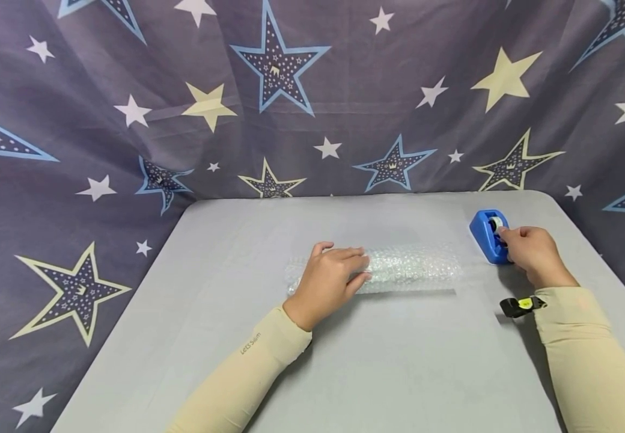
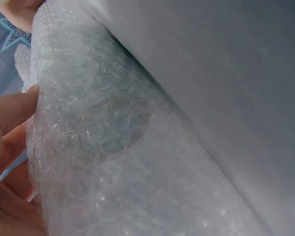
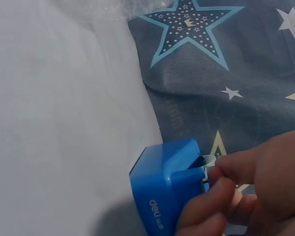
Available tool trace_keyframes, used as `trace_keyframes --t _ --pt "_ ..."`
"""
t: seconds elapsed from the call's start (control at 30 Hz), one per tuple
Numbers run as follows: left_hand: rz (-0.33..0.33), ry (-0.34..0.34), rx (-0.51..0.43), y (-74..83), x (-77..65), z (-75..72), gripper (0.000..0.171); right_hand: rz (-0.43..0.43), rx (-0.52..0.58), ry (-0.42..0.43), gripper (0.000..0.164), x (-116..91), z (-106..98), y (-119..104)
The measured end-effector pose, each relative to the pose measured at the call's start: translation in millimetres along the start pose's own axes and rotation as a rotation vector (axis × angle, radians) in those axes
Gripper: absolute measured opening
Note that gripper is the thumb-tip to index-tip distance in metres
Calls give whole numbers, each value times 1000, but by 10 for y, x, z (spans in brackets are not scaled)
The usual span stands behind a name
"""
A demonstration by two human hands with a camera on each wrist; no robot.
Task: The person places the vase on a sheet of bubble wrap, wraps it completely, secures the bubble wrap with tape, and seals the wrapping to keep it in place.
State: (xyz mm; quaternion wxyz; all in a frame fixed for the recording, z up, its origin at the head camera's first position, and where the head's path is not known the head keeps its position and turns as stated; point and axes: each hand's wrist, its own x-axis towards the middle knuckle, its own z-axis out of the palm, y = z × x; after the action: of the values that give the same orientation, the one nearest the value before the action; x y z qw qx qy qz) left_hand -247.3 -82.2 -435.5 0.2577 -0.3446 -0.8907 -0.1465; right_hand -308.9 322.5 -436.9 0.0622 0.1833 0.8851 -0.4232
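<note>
A clear bubble wrap roll (image 1: 410, 267) lies across the middle of the table, also filling much of the left wrist view. My left hand (image 1: 331, 279) rests over its left part, fingers spread across the top and thumb on the near side. Something pale green shows faintly through the bubble wrap (image 2: 98, 118). To the right stands a blue tape dispenser (image 1: 487, 237), marked "deli" in the right wrist view. At its tape roll (image 1: 496, 224), my right hand (image 1: 534, 252) pinches the tape between thumb and forefinger. The other fingers curl beside the dispenser's body (image 3: 162, 196).
The pale grey table (image 1: 399, 361) has its back edge against a dark curtain (image 1: 334, 78) printed with stars. More curtain hangs at both sides. A black strap (image 1: 520, 305) with a yellow mark sticks out from the right wrist.
</note>
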Motion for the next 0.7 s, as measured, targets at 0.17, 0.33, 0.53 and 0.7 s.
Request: trace_keyframes --t 0.17,0.33,0.53,0.7 --pt "1 5 14 1 -3 5 25 14 41 -23 52 -4 4 -18" --pt "3 0 4 5 0 18 25 -27 93 -17 51 -10 23 28" --pt "2 2 -8 26 10 5 26 -93 252 -57 49 -59 17 124" --pt "6 2 5 27 9 15 27 -105 582 -153 32 -103 0 226"
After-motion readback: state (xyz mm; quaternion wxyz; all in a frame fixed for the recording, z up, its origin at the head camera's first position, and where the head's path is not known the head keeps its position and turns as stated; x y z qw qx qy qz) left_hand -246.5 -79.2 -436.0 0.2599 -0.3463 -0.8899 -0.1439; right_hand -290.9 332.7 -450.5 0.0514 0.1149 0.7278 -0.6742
